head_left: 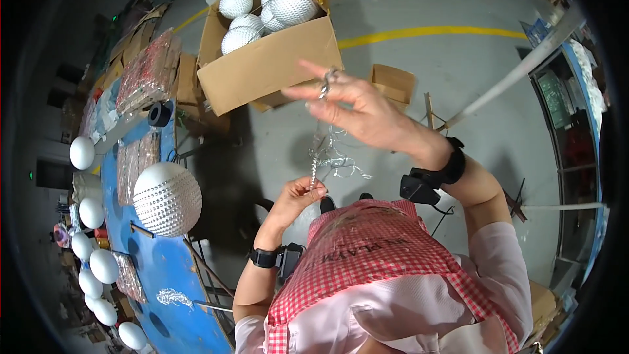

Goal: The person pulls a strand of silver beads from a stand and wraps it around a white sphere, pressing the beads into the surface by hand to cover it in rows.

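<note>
My left hand (300, 198) pinches a short silver beaded strand (314, 169) between thumb and fingertips. Loose silver threads (341, 160) dangle just beyond it. Higher up and to the right, my right hand (350, 101) has its fingers stretched out and slightly blurred. Something shiny and silver loops around those fingers; whether it is a ring or part of the strand I cannot make out. To the left, a white ball (168, 199) partly covered with rows of silver beads is held above the blue table.
An open cardboard box (262, 62) holds several silver-covered balls. Plain white balls (103, 266) line the table's far left side. On the blue table (157, 269) lie bagged silver trim, a black tape roll (158, 115) and a silver tangle (174, 297). A smaller carton (393, 85) stands on the floor.
</note>
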Demonstrator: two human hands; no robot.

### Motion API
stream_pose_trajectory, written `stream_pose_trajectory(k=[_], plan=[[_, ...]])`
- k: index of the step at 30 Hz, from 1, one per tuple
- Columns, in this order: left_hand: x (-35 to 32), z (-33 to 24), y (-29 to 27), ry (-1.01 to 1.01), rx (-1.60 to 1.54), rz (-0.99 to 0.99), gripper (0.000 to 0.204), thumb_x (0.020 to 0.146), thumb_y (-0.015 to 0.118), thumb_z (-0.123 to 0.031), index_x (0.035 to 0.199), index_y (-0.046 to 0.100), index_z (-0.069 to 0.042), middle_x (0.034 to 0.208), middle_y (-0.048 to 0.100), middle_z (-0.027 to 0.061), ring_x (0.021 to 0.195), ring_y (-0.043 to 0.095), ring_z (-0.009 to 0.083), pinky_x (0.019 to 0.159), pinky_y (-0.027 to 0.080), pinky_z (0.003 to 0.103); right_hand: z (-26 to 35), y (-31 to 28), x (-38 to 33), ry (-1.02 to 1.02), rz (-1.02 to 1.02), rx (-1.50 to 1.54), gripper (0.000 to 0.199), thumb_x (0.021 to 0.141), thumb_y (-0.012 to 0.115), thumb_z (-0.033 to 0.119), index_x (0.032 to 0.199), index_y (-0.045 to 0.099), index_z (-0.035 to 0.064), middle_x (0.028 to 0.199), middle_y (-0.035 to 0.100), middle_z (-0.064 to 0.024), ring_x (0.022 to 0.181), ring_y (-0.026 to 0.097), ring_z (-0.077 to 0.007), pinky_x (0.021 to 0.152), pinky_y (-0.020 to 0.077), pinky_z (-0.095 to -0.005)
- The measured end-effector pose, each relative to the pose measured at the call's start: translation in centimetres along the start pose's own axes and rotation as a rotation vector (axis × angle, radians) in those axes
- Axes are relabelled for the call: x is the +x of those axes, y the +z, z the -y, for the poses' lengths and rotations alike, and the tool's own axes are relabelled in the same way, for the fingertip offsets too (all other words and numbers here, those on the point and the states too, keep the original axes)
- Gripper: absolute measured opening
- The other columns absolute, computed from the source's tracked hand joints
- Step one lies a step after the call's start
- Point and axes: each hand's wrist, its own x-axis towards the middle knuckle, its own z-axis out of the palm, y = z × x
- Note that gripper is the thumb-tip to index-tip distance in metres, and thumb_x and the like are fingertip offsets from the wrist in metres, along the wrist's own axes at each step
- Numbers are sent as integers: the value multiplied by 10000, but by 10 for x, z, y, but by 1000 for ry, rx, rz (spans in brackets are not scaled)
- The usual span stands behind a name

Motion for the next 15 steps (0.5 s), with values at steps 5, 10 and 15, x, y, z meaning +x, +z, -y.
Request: stream_pose_trajectory(k=[5,10,15], plan=[[-18,57,-34,-49,108,-162,159,940,648,-190,912,676,-36,738,593,-38,734,511,55,706,418,225,34,-24,17,-171,-198,38,287,969,587,242,1204,673,101,1205,614,-216,1386,381,-305,1042,373,-372],[-35,76,-47,-64,170,-313,231,983,561,-185,887,675,-9,727,604,2,723,544,92,723,428,245,37,-46,33,-460,-319,-123,248,968,595,213,1117,707,51,1081,703,-105,1227,537,-258,977,426,-340],[-58,103,-68,-57,222,-443,240,986,548,-180,901,678,4,730,608,-1,722,537,93,732,419,252,60,-54,34,-183,-341,27,297,966,580,177,1200,665,15,1420,472,-227,1347,407,-275,1095,308,-406]])
